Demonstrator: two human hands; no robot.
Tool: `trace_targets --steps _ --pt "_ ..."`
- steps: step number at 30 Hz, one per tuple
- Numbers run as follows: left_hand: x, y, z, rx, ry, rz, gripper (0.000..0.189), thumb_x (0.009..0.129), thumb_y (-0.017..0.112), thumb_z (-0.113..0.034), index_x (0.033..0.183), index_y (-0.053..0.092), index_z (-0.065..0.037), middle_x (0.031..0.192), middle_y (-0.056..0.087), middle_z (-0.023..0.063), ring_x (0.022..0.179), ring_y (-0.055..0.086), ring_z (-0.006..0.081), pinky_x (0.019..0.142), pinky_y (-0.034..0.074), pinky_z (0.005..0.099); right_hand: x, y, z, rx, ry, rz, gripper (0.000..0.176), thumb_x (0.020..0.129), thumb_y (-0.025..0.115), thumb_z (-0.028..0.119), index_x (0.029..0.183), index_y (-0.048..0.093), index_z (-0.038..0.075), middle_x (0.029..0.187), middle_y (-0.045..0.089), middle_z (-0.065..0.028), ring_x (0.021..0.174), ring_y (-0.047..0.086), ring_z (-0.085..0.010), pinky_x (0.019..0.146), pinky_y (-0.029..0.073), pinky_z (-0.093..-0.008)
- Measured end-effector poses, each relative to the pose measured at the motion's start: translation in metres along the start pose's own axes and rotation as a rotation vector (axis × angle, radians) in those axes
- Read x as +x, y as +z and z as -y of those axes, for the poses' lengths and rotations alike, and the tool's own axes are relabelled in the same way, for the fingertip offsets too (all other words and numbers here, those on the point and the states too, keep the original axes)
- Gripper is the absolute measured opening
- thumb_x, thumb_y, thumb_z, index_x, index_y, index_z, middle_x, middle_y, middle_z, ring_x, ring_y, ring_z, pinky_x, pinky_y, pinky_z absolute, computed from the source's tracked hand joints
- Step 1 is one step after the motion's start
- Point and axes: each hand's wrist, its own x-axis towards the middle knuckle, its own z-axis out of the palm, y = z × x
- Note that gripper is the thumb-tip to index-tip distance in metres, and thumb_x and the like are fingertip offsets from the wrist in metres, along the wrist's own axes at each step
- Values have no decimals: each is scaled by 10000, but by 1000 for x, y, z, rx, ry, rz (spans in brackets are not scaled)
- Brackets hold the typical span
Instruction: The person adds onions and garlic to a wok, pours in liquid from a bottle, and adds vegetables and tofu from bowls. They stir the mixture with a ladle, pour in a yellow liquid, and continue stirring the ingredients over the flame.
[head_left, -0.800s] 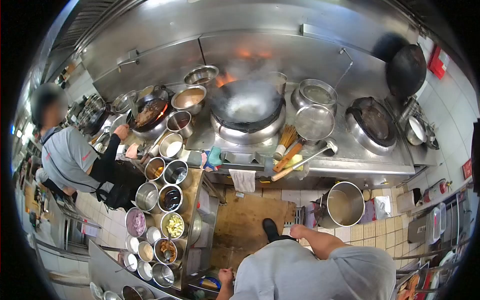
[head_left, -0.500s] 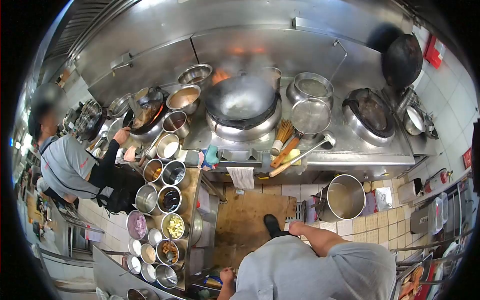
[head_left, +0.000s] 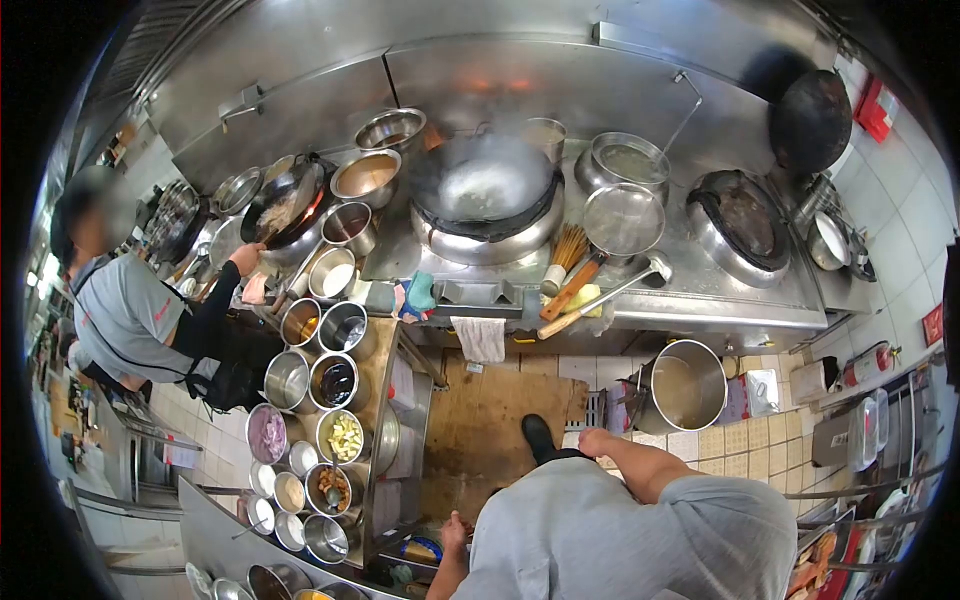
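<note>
My left hand hangs low beside the seasoning table, with its fingers curled in; whether it holds anything is too small to tell. On the other side of my body, my right hand hangs over the tiled floor, its fingers pressed together, nearest to a tall pot of cloudy liquid. In front of me a large wok steams on the burner. A wire strainer, a bamboo brush and a wooden-handled ladle lie to its right.
A co-worker at the left holds a wok over flames. Steel containers of ingredients, among them chopped yellow pieces, fill the table at my left. Another wok sits on the right burner. A brown mat covers the floor.
The view has shifted slightly. My left hand has risen a little beside the table. The co-worker's wok and hand have moved, and the flame behind the large wok looks smaller.
</note>
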Motion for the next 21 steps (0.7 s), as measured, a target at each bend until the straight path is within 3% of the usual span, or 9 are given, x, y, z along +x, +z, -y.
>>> trace_targets --steps 1,4,7,10,16,21 --pt "1 2 1 24 29 8 490 1024 487 -500 890 575 -37 704 589 70 572 606 218 513 521 389 -1 -2 1 -1 14 -8 329 843 507 205 935 760 15 856 742 -176 736 736 -303 729 586 -437" --pt "3 3 3 41 19 34 460 1026 496 -482 884 568 -50 693 568 57 559 578 210 509 516 379 -8 -21 11 46 110 171 396 852 506 275 968 765 -1 1141 705 -234 1049 690 -368 927 543 -450" --pt "4 2 9 -4 17 51 395 1023 526 -425 874 560 -61 680 550 48 547 562 199 492 502 372 2 -4 -3 -62 -37 87 386 839 510 256 959 761 -11 1101 712 -240 979 711 -368 882 561 -450" --pt "18 -4 27 -61 20 82 315 1006 573 -352 881 558 -62 678 547 47 539 555 188 472 489 368 -6 -5 -1 -30 -27 21 351 853 504 218 943 762 -4 956 729 -239 838 735 -343 808 577 -453" --pt "24 -11 29 -151 -49 92 196 952 617 -205 831 524 -83 635 499 30 493 502 173 429 438 352 -7 -20 9 17 47 105 360 857 483 214 943 756 -6 947 731 -233 813 739 -338 793 583 -448" --pt "22 -13 22 -217 -46 141 178 922 622 -141 809 492 -96 613 473 18 481 477 161 421 419 342 2 -17 10 -31 -14 79 389 864 468 238 999 751 7 1105 709 -232 1017 702 -349 918 549 -445"
